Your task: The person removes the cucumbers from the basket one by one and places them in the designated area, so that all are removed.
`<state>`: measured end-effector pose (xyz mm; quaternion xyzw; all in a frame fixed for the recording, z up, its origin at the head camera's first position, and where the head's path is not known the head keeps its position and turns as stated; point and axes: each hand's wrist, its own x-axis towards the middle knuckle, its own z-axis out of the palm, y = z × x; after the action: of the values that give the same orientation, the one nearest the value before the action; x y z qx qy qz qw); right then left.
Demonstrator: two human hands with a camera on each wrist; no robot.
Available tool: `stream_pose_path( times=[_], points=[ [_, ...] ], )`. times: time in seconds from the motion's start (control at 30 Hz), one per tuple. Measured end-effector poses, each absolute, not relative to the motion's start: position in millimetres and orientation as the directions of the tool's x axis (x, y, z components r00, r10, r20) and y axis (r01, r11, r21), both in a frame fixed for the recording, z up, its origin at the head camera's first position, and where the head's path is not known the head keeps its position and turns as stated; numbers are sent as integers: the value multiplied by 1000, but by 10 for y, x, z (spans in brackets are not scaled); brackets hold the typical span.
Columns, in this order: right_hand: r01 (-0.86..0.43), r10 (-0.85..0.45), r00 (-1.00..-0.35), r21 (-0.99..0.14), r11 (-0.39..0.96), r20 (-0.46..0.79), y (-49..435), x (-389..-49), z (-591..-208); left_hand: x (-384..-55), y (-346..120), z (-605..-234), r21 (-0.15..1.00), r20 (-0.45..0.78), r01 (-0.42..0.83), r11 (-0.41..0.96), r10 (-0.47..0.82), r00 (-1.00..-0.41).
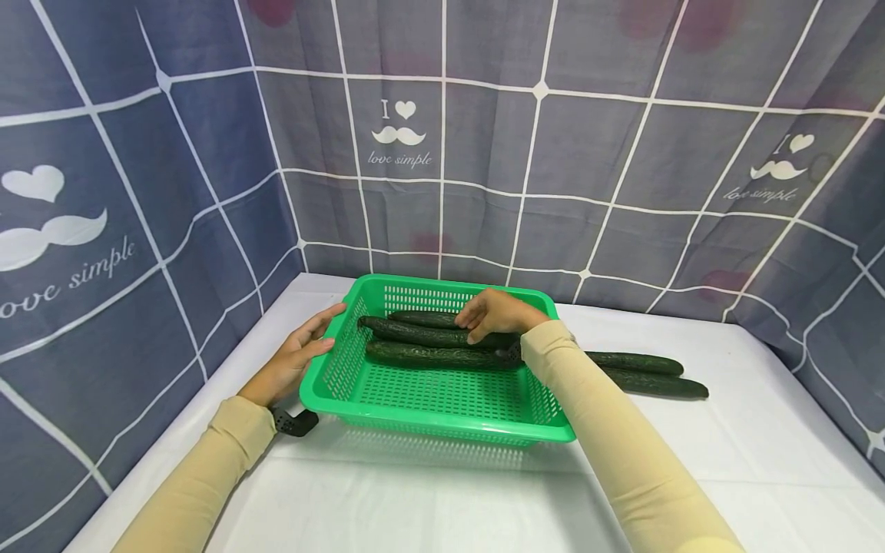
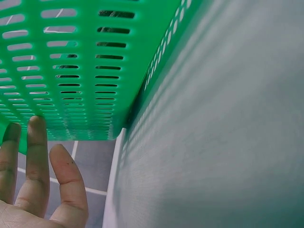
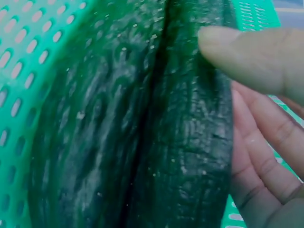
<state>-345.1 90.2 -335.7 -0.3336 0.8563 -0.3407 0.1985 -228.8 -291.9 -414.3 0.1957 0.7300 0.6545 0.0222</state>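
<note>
Three dark green cucumbers lie side by side in a green plastic basket [image 1: 442,422], among them the front cucumber [image 1: 435,355] and the middle cucumber [image 1: 408,332]. Over them is my right hand [image 1: 501,313], its thumb [image 3: 247,52] overlapping the middle cucumber and its fingers [image 3: 256,128] along that cucumber's far side. The back cucumber [image 1: 422,317] is partly hidden by this hand. At the basket's left end, my left hand [image 1: 293,361] rests with fairly straight fingers [image 2: 35,161] against the slotted outer wall; the thumb is near the rim.
Two more cucumbers [image 1: 650,376] lie on the white tablecloth [image 1: 747,438] right of the basket, partly behind my right sleeve. A grey checked curtain [image 1: 484,153] hangs behind the table and along both sides. A black strap piece [image 1: 296,422] sits under my left wrist.
</note>
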Motion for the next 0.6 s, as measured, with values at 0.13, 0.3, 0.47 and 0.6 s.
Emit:
stream_pose_path(
  times=[0.13, 0.3, 0.47, 0.6],
  points=[
    [-482, -699, -705, -641, 598, -122, 860, -3423, -3369, -2286, -2916, -4140, 965, 222, 253, 61, 316, -922],
    [-568, -707, -701, -526, 633, -94, 789, -3368, -3381, -2282, -2917, -4144, 964, 226, 259, 67, 313, -922],
    [-614, -709, -701, -439, 656, -79, 734, -3308, -3387, -2286, -2926, -4146, 958, 243, 278, 67, 320, -916],
    [-628, -706, -705, -398, 668, -72, 718, -3287, -3393, -2296, -2931, -4148, 959, 253, 280, 38, 330, -909]
  ],
)
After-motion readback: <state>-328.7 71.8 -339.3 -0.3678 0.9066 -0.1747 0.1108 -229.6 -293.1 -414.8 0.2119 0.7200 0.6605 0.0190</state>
